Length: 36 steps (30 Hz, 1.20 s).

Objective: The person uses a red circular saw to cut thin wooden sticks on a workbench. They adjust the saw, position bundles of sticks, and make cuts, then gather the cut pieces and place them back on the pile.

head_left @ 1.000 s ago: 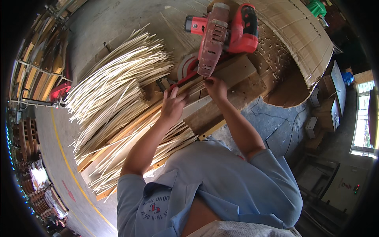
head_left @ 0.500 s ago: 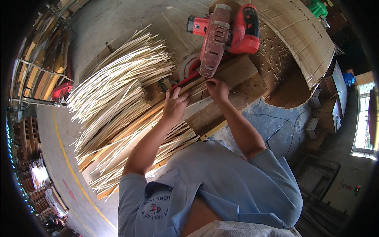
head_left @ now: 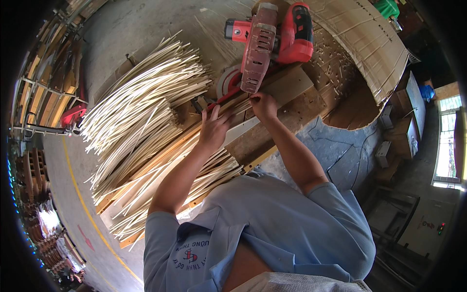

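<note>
Sticks (head_left: 228, 104) pinned under saw (head_left: 265, 46): left hand (head_left: 213, 129) flat, open on them, right hand (head_left: 262, 104) pinching ends. Big pile (head_left: 141, 112) looks uncut, cutting barely started.

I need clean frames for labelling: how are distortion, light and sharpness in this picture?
Head view: strong fisheye bend with black corners; the window at right is blown out; the hands, left and right, and the red saw are evenly lit and sharp; the rim is dim.
</note>
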{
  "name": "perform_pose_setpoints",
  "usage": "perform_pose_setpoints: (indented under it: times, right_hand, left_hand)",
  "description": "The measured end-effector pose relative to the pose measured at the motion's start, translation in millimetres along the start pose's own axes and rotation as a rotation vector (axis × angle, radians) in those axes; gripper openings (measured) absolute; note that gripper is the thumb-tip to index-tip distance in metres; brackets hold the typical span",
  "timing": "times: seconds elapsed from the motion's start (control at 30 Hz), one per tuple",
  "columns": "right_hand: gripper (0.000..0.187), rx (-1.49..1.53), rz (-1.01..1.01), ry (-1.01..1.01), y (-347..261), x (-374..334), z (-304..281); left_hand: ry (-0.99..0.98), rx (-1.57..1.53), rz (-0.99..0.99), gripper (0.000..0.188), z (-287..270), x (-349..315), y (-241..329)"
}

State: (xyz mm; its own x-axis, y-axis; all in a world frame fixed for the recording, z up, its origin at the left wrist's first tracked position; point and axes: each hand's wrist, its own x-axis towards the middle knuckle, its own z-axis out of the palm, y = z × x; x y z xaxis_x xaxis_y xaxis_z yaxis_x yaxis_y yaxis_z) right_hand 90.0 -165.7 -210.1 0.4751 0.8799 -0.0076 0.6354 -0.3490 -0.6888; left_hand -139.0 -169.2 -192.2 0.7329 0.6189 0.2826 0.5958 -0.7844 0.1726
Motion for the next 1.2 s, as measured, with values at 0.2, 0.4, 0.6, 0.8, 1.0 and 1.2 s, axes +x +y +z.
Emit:
perform_pose_setpoints:
  times: [0.2,0.4,0.6,0.8,1.0,1.2]
  right_hand:
    - [0.027,0.041,-0.090,-0.012,17.2,11.9,2.7]
    - [0.032,0.000,0.009,-0.210,26.7,14.4,-13.5]
    - [0.028,-0.019,-0.004,-0.149,22.1,5.0,-8.8]
    - [0.024,0.002,-0.014,-0.136,23.5,1.7,-7.0]
    - [0.027,0.022,-0.033,-0.166,26.2,3.9,-5.9]
    - [0.029,-0.032,-0.052,-0.157,19.1,-0.1,-5.2]
  left_hand:
    - [-0.093,0.008,-0.010,0.043,-1.9,6.0,3.4]
    - [-0.155,0.035,-0.045,0.042,-2.1,7.2,3.9]
    - [-0.100,0.011,-0.046,0.043,-3.7,7.8,5.3]
    - [-0.078,0.011,-0.024,0.042,-4.2,7.5,4.2]
    - [-0.074,0.000,-0.021,0.044,-4.3,8.7,3.7]
    - [-0.073,0.011,-0.034,0.049,-4.0,8.5,5.8]
